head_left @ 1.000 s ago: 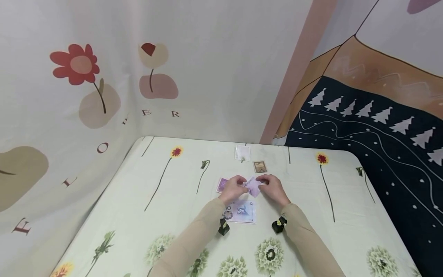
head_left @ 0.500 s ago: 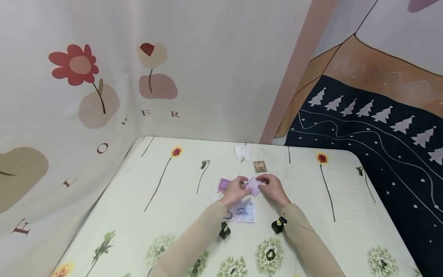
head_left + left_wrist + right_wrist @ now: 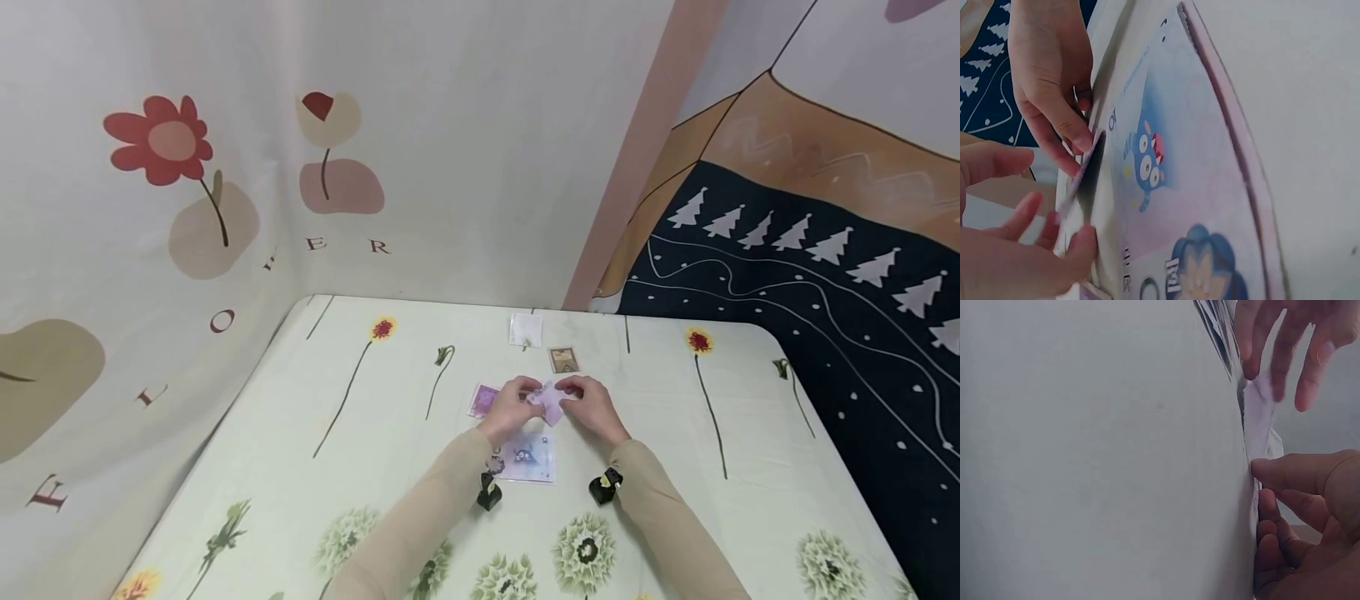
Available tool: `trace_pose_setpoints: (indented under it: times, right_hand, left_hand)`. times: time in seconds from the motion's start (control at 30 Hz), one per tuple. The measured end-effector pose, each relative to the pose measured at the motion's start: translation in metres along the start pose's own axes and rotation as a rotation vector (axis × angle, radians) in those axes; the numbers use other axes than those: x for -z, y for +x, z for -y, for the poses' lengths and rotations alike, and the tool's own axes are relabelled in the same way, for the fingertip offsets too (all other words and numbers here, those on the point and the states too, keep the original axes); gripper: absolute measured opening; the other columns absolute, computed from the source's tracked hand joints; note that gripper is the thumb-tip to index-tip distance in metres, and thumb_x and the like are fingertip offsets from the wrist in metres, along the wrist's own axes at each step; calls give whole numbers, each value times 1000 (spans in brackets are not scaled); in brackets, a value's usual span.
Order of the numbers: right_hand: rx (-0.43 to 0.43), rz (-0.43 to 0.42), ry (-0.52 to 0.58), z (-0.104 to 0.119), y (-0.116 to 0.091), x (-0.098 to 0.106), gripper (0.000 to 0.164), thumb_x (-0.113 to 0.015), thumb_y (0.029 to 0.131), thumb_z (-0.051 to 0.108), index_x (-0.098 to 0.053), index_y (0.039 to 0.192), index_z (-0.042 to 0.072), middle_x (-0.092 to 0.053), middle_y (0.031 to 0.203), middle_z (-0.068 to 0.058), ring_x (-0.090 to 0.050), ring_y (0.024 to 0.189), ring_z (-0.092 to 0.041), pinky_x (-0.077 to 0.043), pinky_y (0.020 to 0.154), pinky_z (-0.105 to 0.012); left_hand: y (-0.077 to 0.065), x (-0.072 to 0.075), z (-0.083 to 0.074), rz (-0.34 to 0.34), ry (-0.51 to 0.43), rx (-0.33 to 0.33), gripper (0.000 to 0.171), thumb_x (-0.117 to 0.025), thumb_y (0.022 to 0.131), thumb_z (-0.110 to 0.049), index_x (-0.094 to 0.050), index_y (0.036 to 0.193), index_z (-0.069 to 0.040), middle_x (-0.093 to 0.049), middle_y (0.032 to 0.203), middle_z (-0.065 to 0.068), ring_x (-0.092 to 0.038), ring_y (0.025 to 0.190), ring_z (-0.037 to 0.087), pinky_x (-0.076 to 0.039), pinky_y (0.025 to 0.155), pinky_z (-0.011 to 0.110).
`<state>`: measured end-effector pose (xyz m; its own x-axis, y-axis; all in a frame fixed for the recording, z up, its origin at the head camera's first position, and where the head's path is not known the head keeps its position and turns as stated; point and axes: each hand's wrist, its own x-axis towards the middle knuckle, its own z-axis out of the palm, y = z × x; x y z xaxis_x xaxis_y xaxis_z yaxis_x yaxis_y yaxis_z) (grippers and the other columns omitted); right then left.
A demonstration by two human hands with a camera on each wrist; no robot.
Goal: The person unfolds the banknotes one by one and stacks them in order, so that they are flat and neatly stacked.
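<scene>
A small lilac sheet of paper (image 3: 551,403) lies tilted like a diamond between both hands. My right hand (image 3: 592,408) pinches its right side between thumb and fingers; in the right wrist view the thumb presses on the paper (image 3: 1259,425). My left hand (image 3: 512,410) is at the sheet's left side, its fingers spread and the fingertips right at the paper, as the left wrist view shows. Nearer to me is a thick lilac-blue stack of printed sheets (image 3: 527,460) with a blue cartoon monster on top, partly covered by my left wrist.
A purple printed card (image 3: 482,401) lies left of my left hand. Behind the hands are a brown picture card (image 3: 564,360) and a white square (image 3: 526,331) near the table's back edge. A flower-print cloth (image 3: 360,467) covers the table, with curtains behind.
My left hand has shifted slightly to the right and uncovered more of the purple card. My right hand stays in place, pinching the lilac sheet.
</scene>
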<state>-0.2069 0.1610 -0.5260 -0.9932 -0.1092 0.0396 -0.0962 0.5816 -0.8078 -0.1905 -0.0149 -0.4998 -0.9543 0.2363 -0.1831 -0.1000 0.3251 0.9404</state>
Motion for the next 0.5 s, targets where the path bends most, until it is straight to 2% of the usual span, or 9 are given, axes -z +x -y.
trace_pose_setpoints:
  times: [0.17, 0.37, 0.5]
  right_hand:
    - [1, -5, 3, -2, 1, -1, 26, -67, 77, -8, -69, 103, -4, -64, 95, -13, -57, 92, -28, -45, 84, -40]
    - [-25, 1, 3, -2, -1, -1, 26, -67, 80, -6, -67, 106, -3, -64, 98, -13, -57, 94, -28, -45, 86, -41]
    - [-42, 3, 38, 0, -4, 2, 26, -65, 83, -3, -66, 110, -3, -64, 101, -14, -57, 96, -28, -46, 88, -42]
  left_hand:
    - [5, -3, 4, -36, -122, -5, 38, -67, 76, 5, -61, 114, 1, -58, 115, 12, -59, 91, 21, -51, 80, 31]
    - [8, -8, 6, -160, -103, -40, 25, -68, 78, 7, -64, 102, 1, -59, 106, 14, -63, 87, 23, -53, 72, 30]
    - [8, -9, 6, -186, -120, -55, 26, -65, 77, 12, -65, 100, 2, -63, 100, 15, -65, 90, 28, -54, 74, 31]
